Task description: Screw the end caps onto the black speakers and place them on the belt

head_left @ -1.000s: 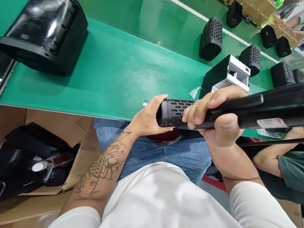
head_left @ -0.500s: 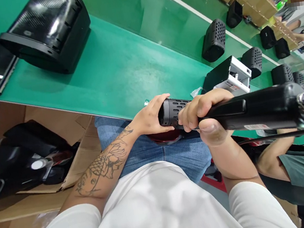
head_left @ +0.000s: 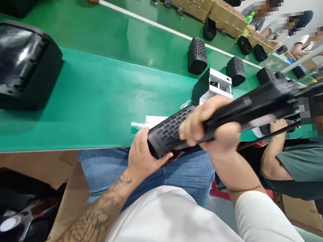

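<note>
At the table's near edge, my left hand (head_left: 140,155) grips the end of a black speaker housing (head_left: 171,129) with rows of slots, thumb and fingers around its rim. My right hand (head_left: 214,126) is wrapped round a black electric screwdriver (head_left: 254,104), smeared by motion, with a cable trailing off to the right. The screwdriver's front end points toward the speaker housing; its tip is hidden behind my fingers. Just beyond the housing lie a white paper (head_left: 155,119) and a scrap of clear plastic (head_left: 138,125).
A large glossy black device (head_left: 20,64) rests on the green table (head_left: 101,97) at left. A black and white box (head_left: 213,86) and several perforated speakers (head_left: 197,56) stand beyond my right hand. A co-worker's arm (head_left: 275,149) is at right. Below left is an open carton (head_left: 59,206).
The view has swung, so table items sit further left. The speaker housing is tilted and shows more of its slotted side. The screwdriver's rear end is angled up more.
</note>
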A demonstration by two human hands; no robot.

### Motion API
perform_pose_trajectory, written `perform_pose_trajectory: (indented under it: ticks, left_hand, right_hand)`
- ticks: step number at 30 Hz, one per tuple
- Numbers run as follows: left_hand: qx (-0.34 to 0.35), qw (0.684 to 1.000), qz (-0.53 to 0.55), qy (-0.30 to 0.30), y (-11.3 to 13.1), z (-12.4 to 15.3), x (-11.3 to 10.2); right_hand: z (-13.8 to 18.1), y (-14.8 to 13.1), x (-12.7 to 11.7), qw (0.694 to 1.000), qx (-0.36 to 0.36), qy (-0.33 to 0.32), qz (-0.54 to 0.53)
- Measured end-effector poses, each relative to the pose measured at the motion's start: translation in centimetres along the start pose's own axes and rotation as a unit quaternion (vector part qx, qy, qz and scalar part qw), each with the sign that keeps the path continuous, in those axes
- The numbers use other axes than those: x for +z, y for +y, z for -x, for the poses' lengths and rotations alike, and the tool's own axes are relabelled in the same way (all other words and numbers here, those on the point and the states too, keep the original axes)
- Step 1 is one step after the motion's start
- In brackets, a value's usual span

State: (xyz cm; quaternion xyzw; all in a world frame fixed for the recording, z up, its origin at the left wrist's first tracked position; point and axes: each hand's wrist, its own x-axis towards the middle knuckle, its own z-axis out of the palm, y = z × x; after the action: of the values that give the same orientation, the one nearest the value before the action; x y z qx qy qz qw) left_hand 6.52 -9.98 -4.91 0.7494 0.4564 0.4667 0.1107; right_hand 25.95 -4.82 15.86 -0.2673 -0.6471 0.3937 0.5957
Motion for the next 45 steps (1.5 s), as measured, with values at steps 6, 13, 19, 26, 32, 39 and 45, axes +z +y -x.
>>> perform_pose_trajectory:
  ticks: [6, 13, 19, 26, 32, 39, 45]
  left_hand:
    - [0.057, 0.995, 0.029, -0.081, 5.8, 5.2, -2.1]
    - [0.274, 0.922, -0.023, -0.272, 3.7, -8.8, -4.4]
    - [0.296, 0.855, -0.064, -0.421, 4.2, -17.5, -2.1]
    - [0.183, 0.911, -0.185, -0.32, 4.4, -14.9, -1.8]
    - [0.105, 0.927, -0.182, -0.312, 4.9, -14.0, -1.2]
    - [0.11, 0.916, -0.201, -0.328, 5.5, -14.3, -1.5]
    - [0.092, 0.912, -0.2, -0.345, 5.8, -14.2, -1.6]
  right_hand:
    - [-2.8, -0.2, -11.5, 0.932, -0.103, 0.305, 0.165]
    - [-2.5, 5.6, -17.9, 0.907, -0.063, 0.342, 0.238]
    - [-1.5, 6.2, -17.7, 0.909, -0.064, 0.334, 0.239]
    - [0.1, 0.8, -15.5, 0.933, -0.095, 0.32, 0.135]
    - [3.4, -4.0, -12.8, 0.988, -0.083, 0.114, 0.055]
    - [4.8, -1.4, -10.4, 0.988, -0.101, 0.094, 0.066]
    - [4.8, -0.3, -9.9, 0.987, -0.098, 0.113, 0.066]
